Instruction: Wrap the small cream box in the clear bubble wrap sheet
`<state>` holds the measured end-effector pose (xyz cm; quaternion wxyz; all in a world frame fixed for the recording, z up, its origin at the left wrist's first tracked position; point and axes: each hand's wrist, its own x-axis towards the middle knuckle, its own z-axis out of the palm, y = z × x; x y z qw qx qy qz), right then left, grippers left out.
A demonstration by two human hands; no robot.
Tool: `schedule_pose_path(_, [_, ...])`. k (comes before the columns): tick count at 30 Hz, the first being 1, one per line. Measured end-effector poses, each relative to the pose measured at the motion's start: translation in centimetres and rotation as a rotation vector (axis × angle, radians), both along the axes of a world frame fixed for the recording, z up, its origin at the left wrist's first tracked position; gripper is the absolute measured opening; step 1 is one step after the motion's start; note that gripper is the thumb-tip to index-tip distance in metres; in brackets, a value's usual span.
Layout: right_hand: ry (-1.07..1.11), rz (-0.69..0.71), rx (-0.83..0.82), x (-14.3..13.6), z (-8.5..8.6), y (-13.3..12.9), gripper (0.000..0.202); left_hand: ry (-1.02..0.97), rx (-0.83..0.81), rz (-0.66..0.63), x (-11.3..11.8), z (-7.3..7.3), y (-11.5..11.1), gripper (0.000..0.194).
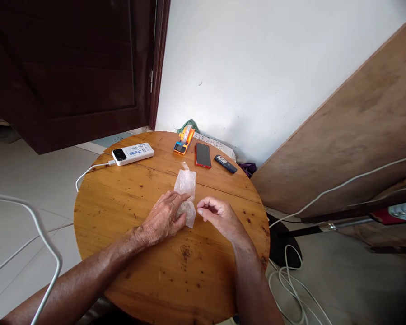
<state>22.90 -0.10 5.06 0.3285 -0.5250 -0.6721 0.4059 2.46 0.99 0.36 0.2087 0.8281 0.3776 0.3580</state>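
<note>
A strip of clear, crinkled plastic that looks like bubble wrap (185, 182) lies on the round wooden table (131, 194). A small clear tab, like a piece of tape (184, 165), sticks out at its far end. My left hand (165, 212) rests flat on the near half of the wrap, fingers stretched and thumb apart, covering part of it. Just right of the wrap is my right hand (221, 219), with fingers curled and thumb and fingertips together. Whatever those fingertips may hold is too small to make out.
Toward the far edge stand an orange tape dispenser (184, 141), a red-cased phone (203, 155) and a small dark handheld device (225, 164). A white power bank (133, 154) with a cable lies at the left. Beyond are a white wall and a dark door (87, 76).
</note>
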Motion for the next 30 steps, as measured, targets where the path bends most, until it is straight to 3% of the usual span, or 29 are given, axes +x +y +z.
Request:
schedule_pose_path(5, [-0.015, 0.016, 0.101, -1.6, -1.1, 0.0, 0.006, -0.033, -0.005, -0.023, 0.0, 0.1, -0.1, 0.045])
schedule_pose_path(12, [-0.115, 0.005, 0.291, -2.6, -1.9, -0.3, 0.012, -0.118, -0.078, -0.063, -0.3, 1.0, -0.5, 0.024])
schedule_pose_path(21, [-0.128, 0.029, 0.302, -2.3, -1.2, -0.4, 0.017, -0.140, -0.037, 0.012, 0.4, 0.2, -0.4, 0.027])
schedule_pose_path(26, [-0.111, -0.079, 0.342, -2.2, -1.4, -0.2, 0.015, -0.131, 0.026, 0.007, 0.5, 0.1, -0.3, 0.025])
schedule_pose_path(30, [-0.020, -0.223, 0.243, -1.8, -2.0, 0.5, 0.014, -0.128, 0.037, 0.005, 0.5, 0.2, -0.4, 0.020])
